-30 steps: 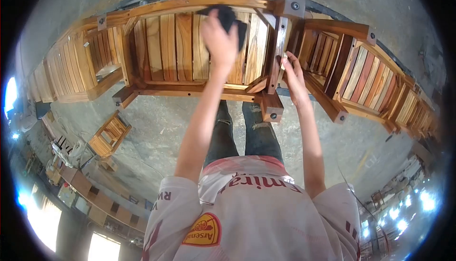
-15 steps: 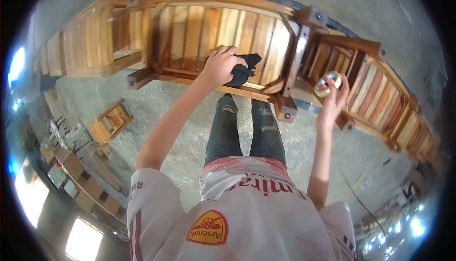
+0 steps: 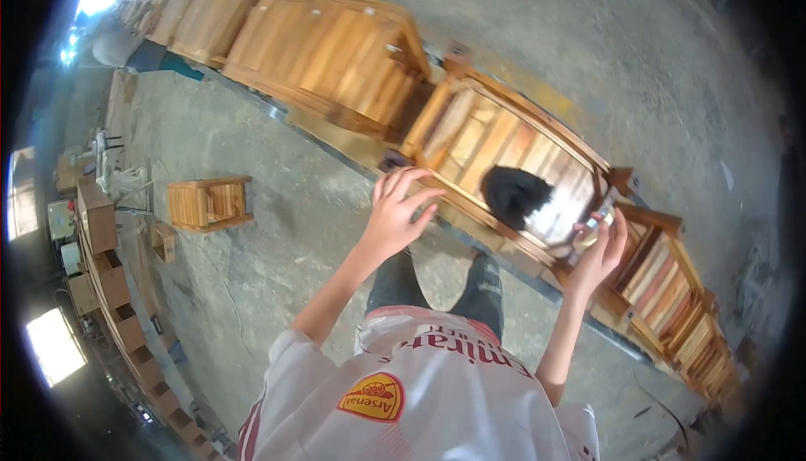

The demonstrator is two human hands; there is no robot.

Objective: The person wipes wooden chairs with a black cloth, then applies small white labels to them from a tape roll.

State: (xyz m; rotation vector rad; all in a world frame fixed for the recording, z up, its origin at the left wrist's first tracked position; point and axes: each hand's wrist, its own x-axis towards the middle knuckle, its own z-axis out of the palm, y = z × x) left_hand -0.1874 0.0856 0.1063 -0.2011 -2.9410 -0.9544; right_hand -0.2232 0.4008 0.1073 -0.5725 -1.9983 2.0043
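My left hand is off the cloth, fingers spread and bent, right by the near edge and dark corner of a slatted wooden furniture piece. A crumpled black cloth lies on that piece's slats, to the right of my left hand. In my right hand is a small round thing with a pale rim, gripped between thumb and fingers above the piece's right end. My fingers partly cover it, and I cannot tell whether it is a tin or a tape roll.
More slatted wooden pieces stand in a row, to the left and the right. A small wooden piece stands on the concrete floor. Boxes line the left side. A person is at the far left.
My left hand has let go of the black cloth and moved left, leaving it on the slats. The view has turned, and my right hand still holds the round thing.
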